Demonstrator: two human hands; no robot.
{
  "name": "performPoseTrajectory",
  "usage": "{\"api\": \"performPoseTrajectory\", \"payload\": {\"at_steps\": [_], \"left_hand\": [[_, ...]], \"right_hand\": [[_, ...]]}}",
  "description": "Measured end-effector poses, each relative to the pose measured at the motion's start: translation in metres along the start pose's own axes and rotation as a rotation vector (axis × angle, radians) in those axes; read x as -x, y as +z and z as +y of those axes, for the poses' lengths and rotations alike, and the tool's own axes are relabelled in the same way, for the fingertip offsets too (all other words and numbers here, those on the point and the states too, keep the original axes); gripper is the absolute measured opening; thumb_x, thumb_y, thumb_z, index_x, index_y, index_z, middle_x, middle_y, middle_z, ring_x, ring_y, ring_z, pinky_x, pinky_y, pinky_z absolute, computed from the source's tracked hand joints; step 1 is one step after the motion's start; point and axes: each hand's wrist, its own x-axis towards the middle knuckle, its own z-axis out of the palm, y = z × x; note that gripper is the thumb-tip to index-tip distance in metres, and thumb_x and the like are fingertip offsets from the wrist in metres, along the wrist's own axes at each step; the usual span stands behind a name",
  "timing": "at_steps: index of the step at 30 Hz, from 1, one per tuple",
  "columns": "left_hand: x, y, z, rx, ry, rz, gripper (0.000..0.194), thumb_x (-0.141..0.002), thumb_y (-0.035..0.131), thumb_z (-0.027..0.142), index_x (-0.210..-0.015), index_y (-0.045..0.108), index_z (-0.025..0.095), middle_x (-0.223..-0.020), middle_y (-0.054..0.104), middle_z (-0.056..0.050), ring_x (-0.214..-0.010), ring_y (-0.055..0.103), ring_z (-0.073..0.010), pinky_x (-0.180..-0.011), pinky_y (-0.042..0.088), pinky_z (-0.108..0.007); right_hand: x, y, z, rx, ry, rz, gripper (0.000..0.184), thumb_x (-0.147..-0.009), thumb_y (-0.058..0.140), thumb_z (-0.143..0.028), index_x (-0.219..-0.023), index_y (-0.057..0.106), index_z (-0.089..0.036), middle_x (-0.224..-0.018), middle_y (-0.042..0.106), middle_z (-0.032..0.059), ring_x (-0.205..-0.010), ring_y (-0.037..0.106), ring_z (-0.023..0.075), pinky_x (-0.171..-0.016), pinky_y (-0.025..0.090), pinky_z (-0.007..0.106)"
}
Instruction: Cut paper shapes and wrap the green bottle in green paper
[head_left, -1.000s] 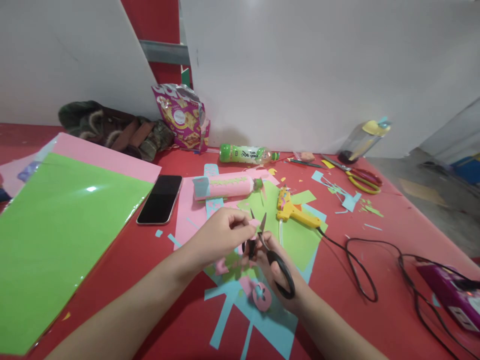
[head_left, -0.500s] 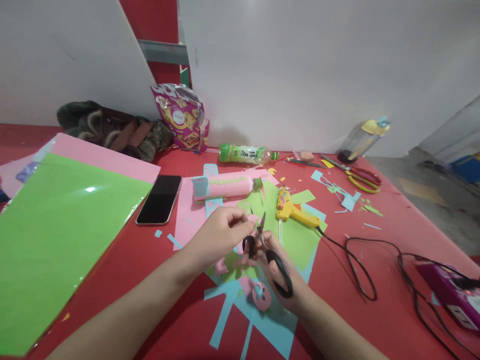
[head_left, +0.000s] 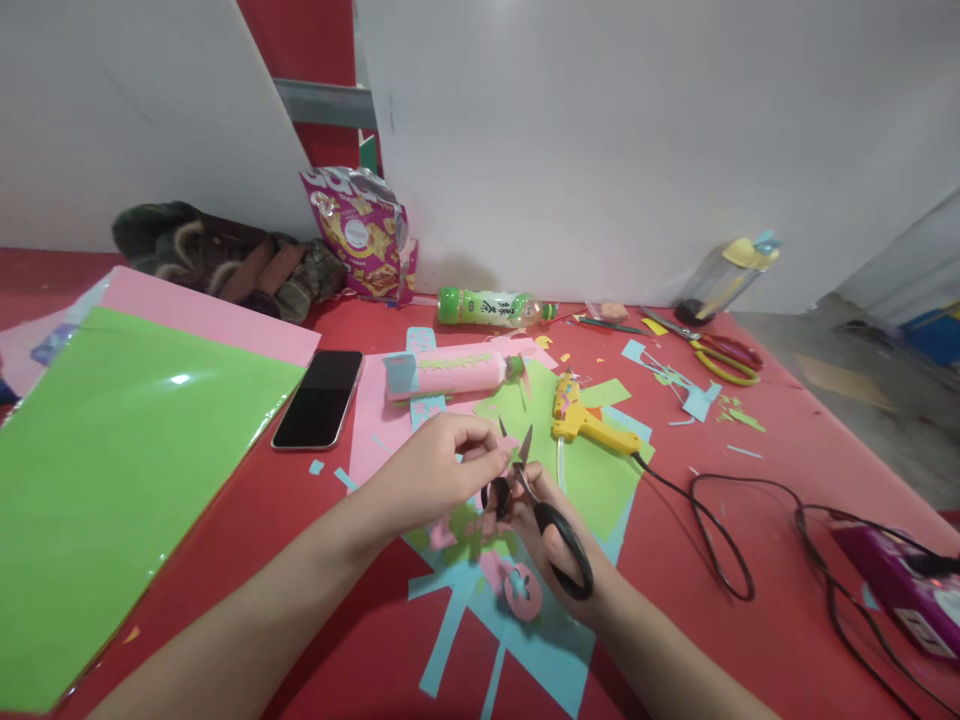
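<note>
My right hand (head_left: 559,540) is closed around the black handles of a pair of scissors (head_left: 568,555), whose blades stand apart and point away from me. Pinched in the fingers of my left hand (head_left: 450,465) is a small pink piece of paper (head_left: 508,443), held between the blades, with a bit of green beside it. Under both hands lie blue paper (head_left: 551,655) and pink and green scraps. A round pink paper cutout (head_left: 523,593) with a blue middle rests near my right wrist. Beyond the hands lies a pink-wrapped bottle (head_left: 457,374) on its side.
A yellow glue gun (head_left: 592,425) lies on green paper, its black cord (head_left: 727,480) running right to a purple power strip (head_left: 911,590). A phone (head_left: 319,400) and green sheets (head_left: 150,430) are left. Behind lie a green-labelled bottle (head_left: 491,308), a snack bag (head_left: 364,240) and larger scissors (head_left: 724,358).
The scissors' handles have spread a little wider, and the blades have opened slightly more around the pink paper. Both hands stay in nearly the same place.
</note>
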Motion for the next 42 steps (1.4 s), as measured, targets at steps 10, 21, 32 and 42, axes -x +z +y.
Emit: {"api": "performPoseTrajectory", "payload": {"at_steps": [10,21,32,42], "left_hand": [[0.001,0.004,0.004,-0.003,0.029,0.018,0.026,-0.078,0.039,0.027,-0.057,0.046,0.014,-0.055,0.042,0.003,-0.055,0.041,-0.0084,-0.054,0.033,-0.020],[0.001,0.014,0.001,-0.028,0.029,0.152,0.030,-0.077,0.039,0.026,-0.049,0.034,0.016,-0.047,0.032,0.005,-0.048,0.034,-0.0072,-0.048,0.028,-0.020],[0.002,0.023,0.003,0.042,0.032,0.204,0.032,-0.079,0.036,0.027,-0.048,0.031,0.017,-0.040,0.038,0.005,-0.042,0.041,-0.0076,-0.046,0.030,-0.019],[0.004,0.029,0.004,0.059,0.015,0.255,0.030,-0.077,0.038,0.028,-0.049,0.033,0.017,-0.040,0.037,0.005,-0.042,0.039,-0.0080,-0.043,0.029,-0.020]], "right_hand": [[0.000,0.001,-0.002,0.029,-0.009,0.011,0.038,-0.069,0.052,-0.054,-0.085,0.037,-0.022,-0.081,0.042,0.0025,-0.077,0.047,0.0176,-0.069,0.038,0.031],[-0.002,0.004,-0.003,-0.003,-0.013,0.060,0.037,-0.068,0.054,-0.053,-0.080,0.037,-0.023,-0.074,0.038,-0.0006,-0.064,0.044,0.0128,-0.055,0.036,0.025],[-0.002,0.007,-0.004,0.056,-0.036,0.090,0.038,-0.069,0.052,-0.055,-0.080,0.033,-0.023,-0.072,0.037,-0.0018,-0.062,0.036,0.0121,-0.057,0.031,0.026],[-0.001,0.004,0.001,0.106,-0.044,0.114,0.038,-0.068,0.051,-0.056,-0.080,0.034,-0.024,-0.074,0.037,-0.0010,-0.061,0.034,0.0124,-0.054,0.030,0.025]]}}
